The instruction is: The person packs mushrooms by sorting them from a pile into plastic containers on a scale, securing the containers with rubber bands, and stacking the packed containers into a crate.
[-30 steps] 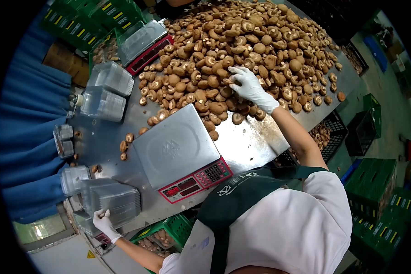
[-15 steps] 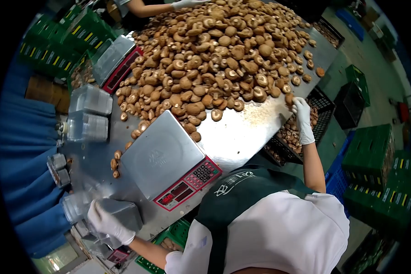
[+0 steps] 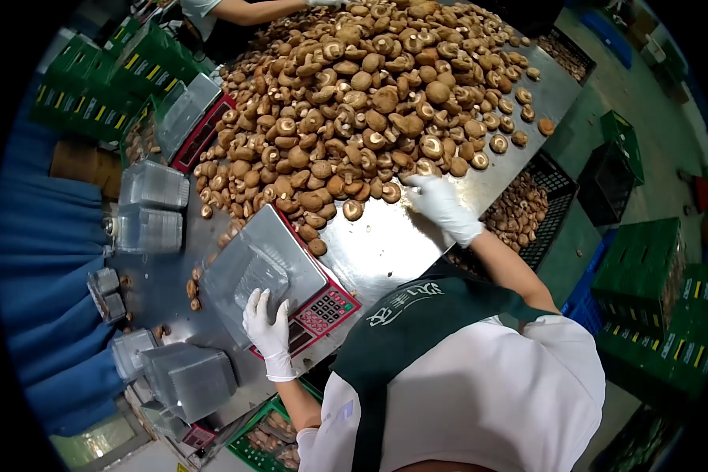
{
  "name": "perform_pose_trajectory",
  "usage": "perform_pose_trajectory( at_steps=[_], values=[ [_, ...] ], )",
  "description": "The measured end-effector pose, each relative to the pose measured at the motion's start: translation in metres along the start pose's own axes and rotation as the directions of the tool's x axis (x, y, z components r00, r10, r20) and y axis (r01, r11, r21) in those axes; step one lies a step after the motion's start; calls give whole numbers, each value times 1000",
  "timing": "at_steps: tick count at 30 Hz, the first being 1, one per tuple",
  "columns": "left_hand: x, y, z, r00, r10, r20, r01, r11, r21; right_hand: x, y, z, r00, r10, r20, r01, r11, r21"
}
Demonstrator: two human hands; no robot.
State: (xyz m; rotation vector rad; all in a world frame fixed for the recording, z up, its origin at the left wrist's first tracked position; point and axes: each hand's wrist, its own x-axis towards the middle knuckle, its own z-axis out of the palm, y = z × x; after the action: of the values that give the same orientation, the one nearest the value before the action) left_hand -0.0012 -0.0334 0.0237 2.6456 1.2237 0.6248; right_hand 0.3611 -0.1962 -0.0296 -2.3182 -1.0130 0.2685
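My left hand (image 3: 267,326), in a white glove, is at the near side of the red-edged scale (image 3: 322,311). Its fingers touch the rim of a clear plastic tray (image 3: 256,271) that lies on the scale's metal plate. My right hand (image 3: 442,206), gloved too, reaches over the steel table (image 3: 370,244) to the near edge of the big mushroom heap (image 3: 354,102). Its fingertips are beside the nearest mushrooms; whether it holds one is hidden. Stacked clear trays (image 3: 189,377) stand left of my left hand.
A second scale (image 3: 200,130) and more tray stacks (image 3: 151,208) stand at the left. Across the heap is a co-worker's arm (image 3: 259,11). A black crate of mushrooms (image 3: 519,208) sits by the table's right edge. Green crates (image 3: 637,267) are stacked at the right.
My left hand has moved right from the tray stacks to the scale, where a clear tray now lies. My right hand has moved left from the black crate's edge to the heap.
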Motion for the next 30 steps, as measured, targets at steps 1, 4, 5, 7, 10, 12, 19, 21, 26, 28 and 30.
perform_pose_trajectory(
  at_steps=[1,4,5,7,10,12,19,21,26,28,30],
  values=[
    [-1,6,-3,1000,-14,-11,14,1000,12,14,-6,19,980,-193,45,198,967,-158],
    [-4,31,-7,982,-62,-179,43,993,-106,46,-34,69,914,-373,158,401,891,-215],
    [-4,38,-4,979,-75,-188,58,994,-96,52,-49,74,849,-510,140,529,824,-202],
    [-6,53,2,972,-88,-216,53,986,-159,65,-68,104,814,-565,137,577,759,-301],
    [-4,77,12,975,-70,-212,31,983,-182,84,-74,151,831,-553,67,531,751,-392],
    [-5,90,19,978,-72,-193,34,980,-194,91,-72,156,786,-609,101,603,722,-339],
    [13,111,56,993,-67,-97,33,950,-309,34,-59,27,843,-538,12,537,843,28],
    [28,116,71,998,-21,-61,1,949,-316,16,-23,-20,923,-367,114,348,924,157],
    [76,121,107,998,4,62,16,949,-315,-20,99,-112,950,278,140,-184,865,-467],
    [100,126,121,997,20,71,5,940,-341,-35,141,-129,920,369,134,-242,801,-547],
    [126,140,130,984,20,179,47,933,-358,-46,171,-126,957,280,70,-209,840,-501]
  ],
)
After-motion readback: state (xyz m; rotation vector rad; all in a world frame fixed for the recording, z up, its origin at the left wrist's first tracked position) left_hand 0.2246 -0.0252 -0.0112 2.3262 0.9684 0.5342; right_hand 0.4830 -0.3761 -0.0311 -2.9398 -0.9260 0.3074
